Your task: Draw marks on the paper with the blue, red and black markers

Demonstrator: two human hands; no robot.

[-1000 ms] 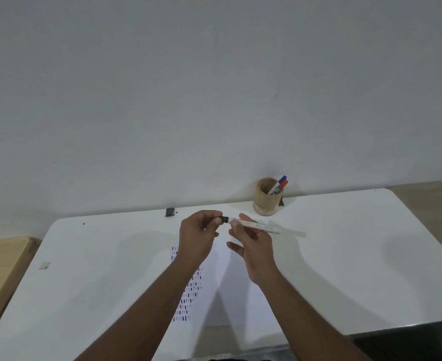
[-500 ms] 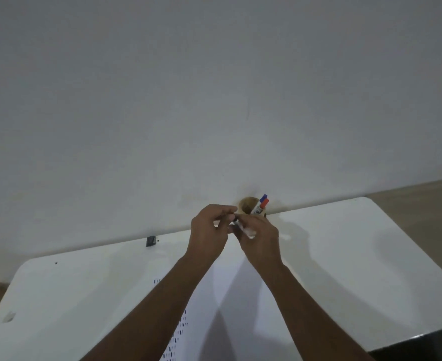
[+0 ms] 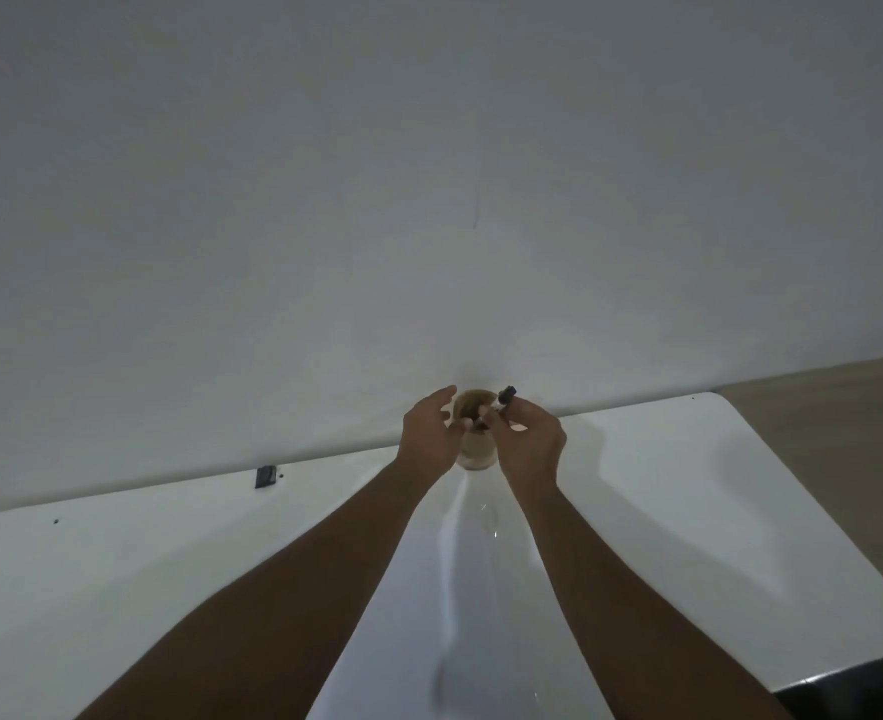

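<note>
We observe both hands raised at the far edge of the white table (image 3: 688,485), on either side of a brown cylindrical holder (image 3: 476,449) that stands against the wall. The left hand (image 3: 429,439) sits just left of the holder with its fingers (image 3: 442,400) spread and curled loosely, released and grasping nothing that we can make out. The right hand (image 3: 530,444) is just right of the holder, its fingers (image 3: 499,417) pinched on the black marker (image 3: 507,394); only the marker's dark cap end shows, projecting above the fingers at the holder's rim, tilted up and to the right. The marker's body is hidden behind the hand, so we cannot tell whether its lower end is inside the holder. The holder's contents are blurred; we cannot identify the blue or red markers. Between the forearms we note a white sheet, the paper (image 3: 481,589), lying flat on the table near the person; its surface is blurred and we cannot read any marks on it. A small dark object (image 3: 265,476) rests at the table's far edge, well to the left of the hands
</note>
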